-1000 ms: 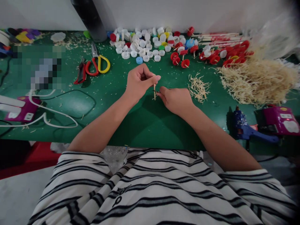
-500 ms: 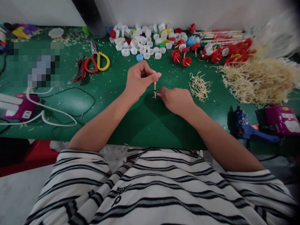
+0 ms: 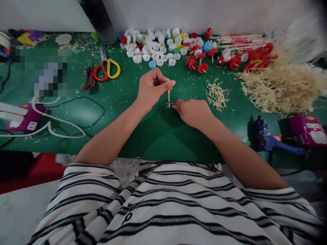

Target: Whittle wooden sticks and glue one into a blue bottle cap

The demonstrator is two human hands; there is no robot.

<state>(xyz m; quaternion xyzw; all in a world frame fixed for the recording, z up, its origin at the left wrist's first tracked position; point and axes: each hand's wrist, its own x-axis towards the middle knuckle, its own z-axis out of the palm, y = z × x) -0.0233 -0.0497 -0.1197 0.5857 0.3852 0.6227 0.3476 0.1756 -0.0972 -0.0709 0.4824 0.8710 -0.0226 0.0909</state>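
Between the thumb and fingers of my left hand point(image 3: 152, 87), a thin wooden stick point(image 3: 168, 96) is pinched at its top and points downward. Short frayed fibres point(image 3: 169, 105) spread out around its lower end, just above the green tabletop point(image 3: 153, 139). My right hand point(image 3: 195, 111) is low on the right side of the stick, thumb and fingertips pressed together. A small dark bit shows at those fingertips, too small to name. To the right of this hand lies a small pile of pale fibre strands point(image 3: 217, 95).
Bottle caps point(image 3: 155, 46) and red caps on sticks point(image 3: 196, 63) lie along the back. Right are a large fibre heap point(image 3: 283, 86), a blue glue gun point(image 3: 268, 137) and a purple power socket point(image 3: 306, 129). Left are scissors point(image 3: 107, 66), red-handled cutters point(image 3: 88, 78) and white cables point(image 3: 66, 132).
My right fingertips have moved slightly down, and the dark bit now overlaps the stick less. My left hand keeps its pinch on the stick. The camera view has shifted a little.
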